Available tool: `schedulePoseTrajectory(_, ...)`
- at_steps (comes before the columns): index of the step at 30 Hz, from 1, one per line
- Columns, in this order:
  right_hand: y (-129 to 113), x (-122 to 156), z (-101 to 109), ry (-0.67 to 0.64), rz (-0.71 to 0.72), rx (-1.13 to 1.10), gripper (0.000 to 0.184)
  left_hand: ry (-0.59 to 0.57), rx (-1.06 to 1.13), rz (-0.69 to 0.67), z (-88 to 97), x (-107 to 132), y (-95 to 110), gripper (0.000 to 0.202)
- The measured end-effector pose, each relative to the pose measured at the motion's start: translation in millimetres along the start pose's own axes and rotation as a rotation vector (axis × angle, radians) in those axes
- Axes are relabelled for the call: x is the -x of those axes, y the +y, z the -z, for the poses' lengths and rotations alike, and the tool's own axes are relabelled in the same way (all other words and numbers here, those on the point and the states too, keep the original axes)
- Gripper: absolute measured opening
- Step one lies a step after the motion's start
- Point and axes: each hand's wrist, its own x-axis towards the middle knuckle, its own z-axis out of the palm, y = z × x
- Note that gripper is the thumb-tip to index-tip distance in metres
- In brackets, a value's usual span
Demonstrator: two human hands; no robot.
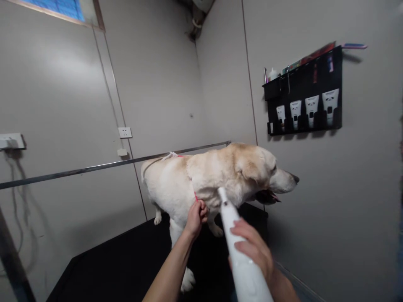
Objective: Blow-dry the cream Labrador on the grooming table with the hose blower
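Tubes point(311, 107) show pandas; left hand point(197, 216) pinches red strap point(195, 196), right hand point(256, 247) grips white device point(247, 277).

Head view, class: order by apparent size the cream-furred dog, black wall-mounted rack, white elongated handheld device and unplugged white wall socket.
1. Dog
2. Rack and device: too alike to rank; device nearer the camera
3. Socket
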Motion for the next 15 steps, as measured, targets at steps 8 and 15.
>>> schedulePoseTrajectory(8,-2,-11,2,-0.003,0.130,0.026,0.021,0.039,0.025,0.028,13.4,13,16,0.061)
schedulePoseTrajectory(15,-30,26,-14,0.369,-0.235,-0.274,0.033,0.212,0.231,0.032,1.4,23,20,0.052)
